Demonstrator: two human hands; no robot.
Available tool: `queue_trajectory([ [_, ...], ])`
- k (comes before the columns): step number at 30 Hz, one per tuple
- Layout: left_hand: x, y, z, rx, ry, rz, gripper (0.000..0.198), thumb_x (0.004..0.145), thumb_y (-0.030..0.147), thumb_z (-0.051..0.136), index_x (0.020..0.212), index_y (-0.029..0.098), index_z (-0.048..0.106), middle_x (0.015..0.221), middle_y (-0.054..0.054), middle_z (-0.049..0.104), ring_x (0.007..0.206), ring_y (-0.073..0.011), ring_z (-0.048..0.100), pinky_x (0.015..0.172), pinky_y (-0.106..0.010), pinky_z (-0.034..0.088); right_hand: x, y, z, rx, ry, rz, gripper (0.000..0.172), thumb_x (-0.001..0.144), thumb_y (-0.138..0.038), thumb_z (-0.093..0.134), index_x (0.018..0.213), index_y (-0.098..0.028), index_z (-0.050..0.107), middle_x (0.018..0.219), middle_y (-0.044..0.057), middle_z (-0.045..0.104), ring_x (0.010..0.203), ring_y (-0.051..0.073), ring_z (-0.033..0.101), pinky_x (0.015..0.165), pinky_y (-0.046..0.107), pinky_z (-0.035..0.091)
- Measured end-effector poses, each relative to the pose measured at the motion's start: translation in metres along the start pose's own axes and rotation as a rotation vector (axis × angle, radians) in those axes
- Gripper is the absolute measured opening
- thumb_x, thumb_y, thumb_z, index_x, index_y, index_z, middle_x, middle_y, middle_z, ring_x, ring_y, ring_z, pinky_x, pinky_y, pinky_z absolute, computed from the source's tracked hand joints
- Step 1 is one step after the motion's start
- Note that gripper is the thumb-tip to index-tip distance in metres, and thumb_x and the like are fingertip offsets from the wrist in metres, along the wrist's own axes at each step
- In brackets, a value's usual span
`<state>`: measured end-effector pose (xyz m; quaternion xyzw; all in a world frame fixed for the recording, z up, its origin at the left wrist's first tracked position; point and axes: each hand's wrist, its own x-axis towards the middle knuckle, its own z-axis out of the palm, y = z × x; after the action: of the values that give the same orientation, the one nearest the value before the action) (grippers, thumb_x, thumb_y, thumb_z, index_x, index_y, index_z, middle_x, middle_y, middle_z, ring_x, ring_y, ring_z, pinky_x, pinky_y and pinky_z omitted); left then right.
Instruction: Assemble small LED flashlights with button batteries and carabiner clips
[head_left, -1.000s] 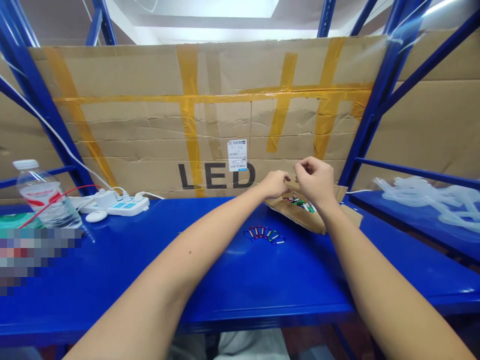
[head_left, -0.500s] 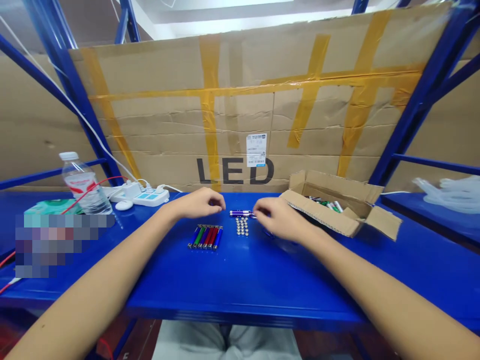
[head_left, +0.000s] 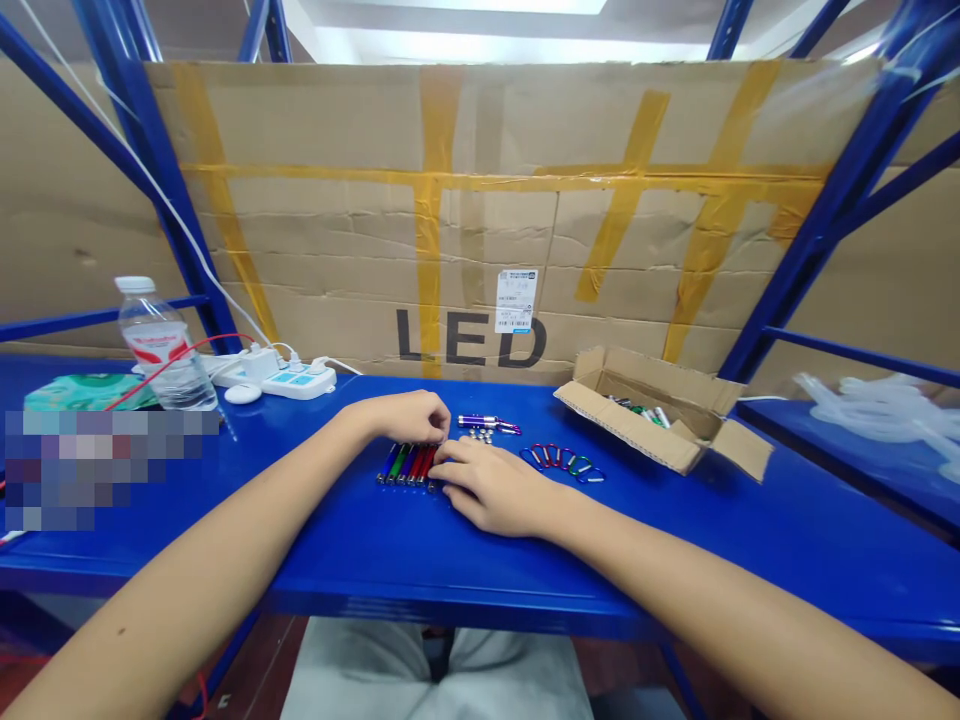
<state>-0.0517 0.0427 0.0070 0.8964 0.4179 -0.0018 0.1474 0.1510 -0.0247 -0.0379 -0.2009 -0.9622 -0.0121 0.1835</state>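
Observation:
Several slim metal flashlight tubes (head_left: 401, 467) in blue, green and red lie side by side in a row. My left hand (head_left: 415, 415) is curled at the far right end of this row, its fingertips pinched together; what lies between them is hidden. From the right, my right hand (head_left: 499, 487) reaches over the row's right end, its fingers closed at the last tube, mostly covered by them. Behind it lie small silver button cells (head_left: 481, 436), partly hidden. A purple flashlight (head_left: 478, 422) with a carabiner clip (head_left: 510, 429) sits just beyond them.
Several coloured carabiners (head_left: 559, 459) are fanned out right of my right hand. An opened cardboard box (head_left: 637, 430) with small batteries stands behind them. At left are a power strip (head_left: 289, 380), a round white object (head_left: 243, 394) and a water bottle (head_left: 169, 345). A large cardboard sheet (head_left: 337, 250) closes off the back.
My right hand has moved left and nearer, from beside the purple flashlight to the tubes, uncovering the carabiners. My left hand has lowered onto the row's far end. The view has shifted slightly.

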Motion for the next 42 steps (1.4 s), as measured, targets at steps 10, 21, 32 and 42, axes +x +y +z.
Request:
queue_trajectory([
  [10,0.004,0.006,0.003,0.116,0.383,0.035,0.023,0.086,0.024,0.048,0.087,0.016,0.069,0.09,-0.006,0.071,0.082,-0.0179,0.062,0.075,-0.029,0.042,-0.015,-0.004,-0.03,0.218,-0.205,0.097,0.009,0.09,-0.023,0.056,0.084,-0.017,0.061,0.094,0.005,0.06,0.08,0.015,0.057,0.074,0.028,0.045],
  [21,0.006,0.043,0.018,0.196,0.318,0.257,0.017,0.088,0.019,0.052,0.093,0.017,0.068,0.092,-0.005,0.069,0.084,-0.0181,0.062,0.076,-0.029,0.044,-0.033,0.044,-0.068,0.32,-0.074,0.41,0.035,0.075,-0.01,0.056,0.108,-0.017,0.063,0.089,0.003,0.067,0.076,0.015,0.059,0.068,0.026,0.044],
  [32,0.009,0.061,0.033,0.292,0.214,0.311,0.017,0.089,0.016,0.051,0.093,0.019,0.067,0.095,-0.005,0.068,0.09,-0.0209,0.063,0.079,-0.031,0.046,-0.032,0.056,-0.056,0.105,0.086,0.467,0.015,0.077,-0.011,0.054,0.087,-0.018,0.062,0.086,0.004,0.067,0.074,0.016,0.058,0.064,0.027,0.041],
  [42,0.006,0.066,0.03,0.341,0.215,0.287,0.017,0.089,0.015,0.049,0.091,0.019,0.065,0.096,-0.005,0.066,0.092,-0.0202,0.062,0.079,-0.03,0.046,-0.032,0.059,-0.052,0.083,0.104,0.408,0.014,0.08,-0.011,0.053,0.089,-0.018,0.061,0.083,0.003,0.065,0.072,0.015,0.055,0.063,0.026,0.038],
])
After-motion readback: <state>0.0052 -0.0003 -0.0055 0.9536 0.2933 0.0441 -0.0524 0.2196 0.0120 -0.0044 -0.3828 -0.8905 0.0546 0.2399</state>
